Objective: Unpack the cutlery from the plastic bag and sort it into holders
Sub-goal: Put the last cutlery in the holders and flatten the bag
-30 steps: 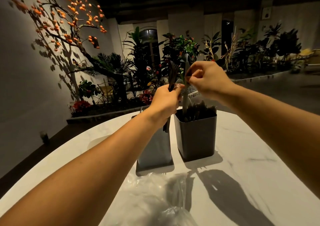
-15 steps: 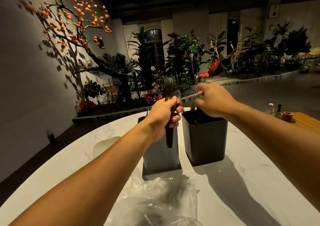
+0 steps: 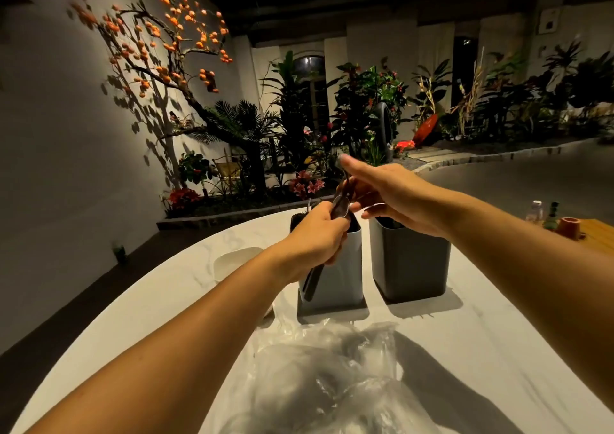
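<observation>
My left hand (image 3: 317, 236) grips a bundle of dark cutlery (image 3: 313, 282) in front of the light grey holder (image 3: 347, 274); a spoon bowl sticks up above its fingers and the handles hang below. My right hand (image 3: 388, 192) is above the gap between the two holders, fingers stretched toward the top of the bundle and touching it. The dark grey holder (image 3: 410, 262) stands right of the light one, its contents hidden behind my right hand. The crumpled clear plastic bag (image 3: 332, 377) lies on the white marble table (image 3: 491, 340) near me.
A white dish (image 3: 237, 260) sits left of the light holder. Bottles and an orange cup (image 3: 569, 226) stand on a wooden surface at the far right. Plants and an orange-fruited branch fill the background beyond the table's far edge.
My right hand put a piece into the dark holder, let go, and has come back left to the bundle. My left hand has lowered and tilted the bundle.
</observation>
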A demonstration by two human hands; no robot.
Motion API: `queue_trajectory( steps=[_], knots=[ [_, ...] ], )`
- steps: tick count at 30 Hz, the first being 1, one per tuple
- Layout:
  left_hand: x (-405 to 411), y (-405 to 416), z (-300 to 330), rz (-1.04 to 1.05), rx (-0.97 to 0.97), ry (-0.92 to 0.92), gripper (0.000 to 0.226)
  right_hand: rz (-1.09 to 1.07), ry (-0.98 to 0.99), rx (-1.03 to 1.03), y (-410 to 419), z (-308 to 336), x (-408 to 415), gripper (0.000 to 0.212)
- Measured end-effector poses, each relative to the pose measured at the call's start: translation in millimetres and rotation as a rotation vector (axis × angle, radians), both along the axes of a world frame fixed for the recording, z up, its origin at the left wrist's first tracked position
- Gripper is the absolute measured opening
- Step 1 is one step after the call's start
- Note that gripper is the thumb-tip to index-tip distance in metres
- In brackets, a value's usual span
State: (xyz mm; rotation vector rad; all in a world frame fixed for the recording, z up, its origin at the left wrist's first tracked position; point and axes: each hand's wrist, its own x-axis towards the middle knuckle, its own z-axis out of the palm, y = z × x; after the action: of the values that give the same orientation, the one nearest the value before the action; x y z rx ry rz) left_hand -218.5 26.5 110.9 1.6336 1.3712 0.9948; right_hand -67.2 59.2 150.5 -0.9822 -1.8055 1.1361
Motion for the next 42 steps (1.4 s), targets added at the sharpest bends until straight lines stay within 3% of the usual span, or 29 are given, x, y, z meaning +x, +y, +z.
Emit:
queue_trajectory(
  steps=[2,4,8,13,19,25,31,42],
  knots=[
    [-2.7,-4.4,-3.3,0.051,0.057,0.142,0.013,-0.016,-0.067,0.036,-3.1,-2.8,-6.3,0.052],
    [-5.2,-12.2,-5.4,0.044,0.087,0.217,0.016,-0.064,-0.089,0.055,-5.0,-5.1,-11.9,0.032],
    [-7.9,-36.2,-3.5,-0.050,0.018,0.105,0.019,-0.105,-0.156,0.065,-16.6,-5.0,-13.7,0.010],
    [-10.0,-62.3,-1.3,-0.048,-0.149,-0.192,0.045,-0.113,-0.122,0.090,-43.8,-1.5,-11.8,0.012],
    [-8.9,-83.2,-3.3,0.001,-0.049,-0.133,0.040,0.034,0.009,-0.081,-67.1,4.3,-3.2,0.017],
    [-13.7,-93.9,-2.6,-0.008,-0.036,-0.135,0.023,0.052,-0.092,-0.091,-78.5,-2.0,0.4,0.049],
    [-18.5,-97.5,-4.2,-0.019,-0.126,-0.165,0.035,-0.022,-0.341,0.206,-79.9,-7.8,6.1,0.043],
    [-18.1,-99.4,-6.8,-0.035,-0.152,-0.237,0.047,-0.035,-0.273,0.259,-80.8,-5.9,0.3,0.019]
  ],
)
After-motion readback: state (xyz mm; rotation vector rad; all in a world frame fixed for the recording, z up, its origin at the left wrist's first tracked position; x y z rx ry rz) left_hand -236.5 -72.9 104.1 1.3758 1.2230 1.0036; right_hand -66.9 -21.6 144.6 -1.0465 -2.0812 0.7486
